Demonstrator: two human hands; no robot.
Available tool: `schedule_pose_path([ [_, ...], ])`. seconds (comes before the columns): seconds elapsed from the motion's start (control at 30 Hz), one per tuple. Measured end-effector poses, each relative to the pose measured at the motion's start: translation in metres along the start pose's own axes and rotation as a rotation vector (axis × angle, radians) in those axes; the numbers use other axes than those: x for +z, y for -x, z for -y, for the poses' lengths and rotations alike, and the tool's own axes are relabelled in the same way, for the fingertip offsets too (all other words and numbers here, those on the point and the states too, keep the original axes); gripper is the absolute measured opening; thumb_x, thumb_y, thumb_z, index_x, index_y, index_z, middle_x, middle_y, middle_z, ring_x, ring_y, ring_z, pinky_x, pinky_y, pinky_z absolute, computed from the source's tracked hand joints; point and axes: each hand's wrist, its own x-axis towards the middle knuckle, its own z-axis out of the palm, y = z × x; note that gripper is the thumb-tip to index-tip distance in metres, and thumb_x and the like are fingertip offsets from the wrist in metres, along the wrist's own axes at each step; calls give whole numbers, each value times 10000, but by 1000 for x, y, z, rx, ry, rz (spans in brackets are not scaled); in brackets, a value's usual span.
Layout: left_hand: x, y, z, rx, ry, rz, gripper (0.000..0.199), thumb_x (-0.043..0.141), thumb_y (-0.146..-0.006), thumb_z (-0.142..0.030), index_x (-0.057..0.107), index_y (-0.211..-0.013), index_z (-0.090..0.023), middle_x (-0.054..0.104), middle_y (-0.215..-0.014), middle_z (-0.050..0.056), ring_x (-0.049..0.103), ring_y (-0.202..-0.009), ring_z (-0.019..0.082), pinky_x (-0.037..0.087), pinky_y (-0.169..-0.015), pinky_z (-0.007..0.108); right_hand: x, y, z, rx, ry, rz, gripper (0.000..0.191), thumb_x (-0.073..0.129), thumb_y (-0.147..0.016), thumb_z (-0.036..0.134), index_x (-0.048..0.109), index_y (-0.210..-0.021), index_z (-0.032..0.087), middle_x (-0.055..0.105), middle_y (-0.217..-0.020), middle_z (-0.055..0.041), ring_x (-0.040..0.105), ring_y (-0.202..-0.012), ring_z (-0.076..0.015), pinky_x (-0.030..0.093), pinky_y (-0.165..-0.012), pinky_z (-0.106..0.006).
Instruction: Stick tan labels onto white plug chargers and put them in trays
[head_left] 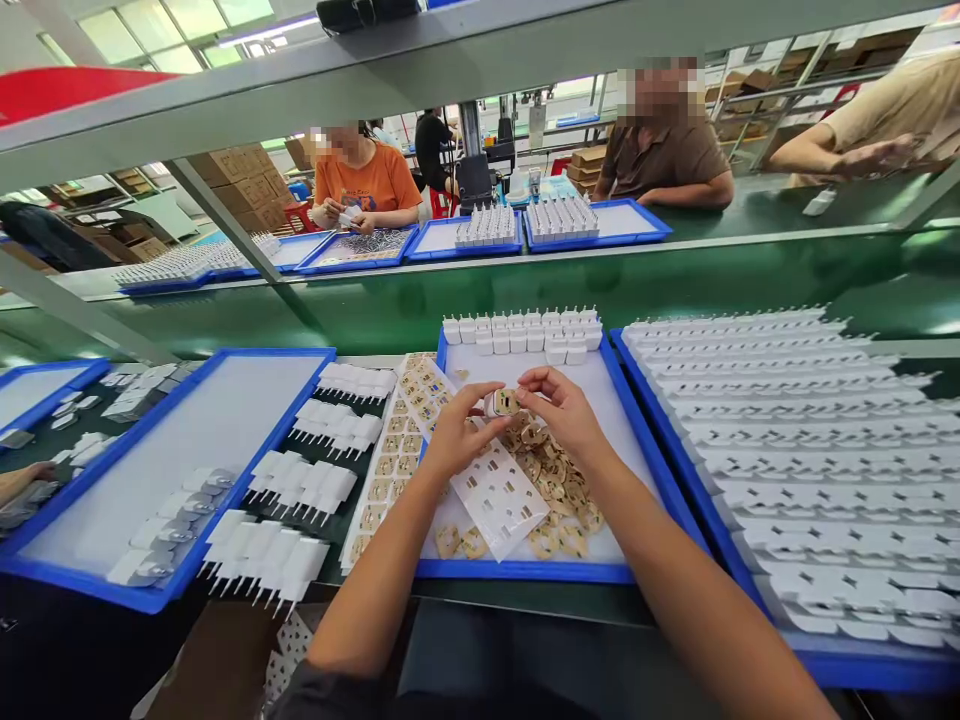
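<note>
My left hand (465, 430) grips a small white charger plug (492, 404) between thumb and fingers. On its end face, turned up toward me, lies a tan label (506, 402) with a dark slot in it. The fingers of my right hand (559, 405) are pinched at the right edge of that label. Below both hands, a pile of loose tan labels (570, 490) covers part of the blue-rimmed tray (525, 571). A white backing sheet (499, 500) with slots lies beside the pile, under my left wrist. More label sheets (386, 470) lie to the left.
White plugs (517, 335) stand in rows at the tray's far end. A large tray of plugs (810, 480) fills the right side. Stacked plugs with pins (266, 555) and another tray (225, 400) are left. Co-workers sit across the bench; another person's hand (26, 480) shows far left.
</note>
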Motion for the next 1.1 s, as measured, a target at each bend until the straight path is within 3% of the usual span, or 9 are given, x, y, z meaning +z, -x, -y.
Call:
schedule_pose_path([
  [0.7,-1,0,-1,9,-5,-7,439,687,-828,-379,595,-1237,-252,629,-1219,62,593,-1102,205,545,-861,308,-1,0,-2,-10,18,11,251,730,-741,391,626,-902,229,621,-881,-11,591,-861,-161,497,-748,-283],
  [1.1,-1,0,0,29,-38,-12,428,691,-826,-370,591,-1228,-263,627,-1223,54,593,-1114,207,540,-870,316,3,4,1,-60,150,-21,263,711,-765,433,616,-916,240,625,-903,-23,597,-865,-174,512,-716,-288],
])
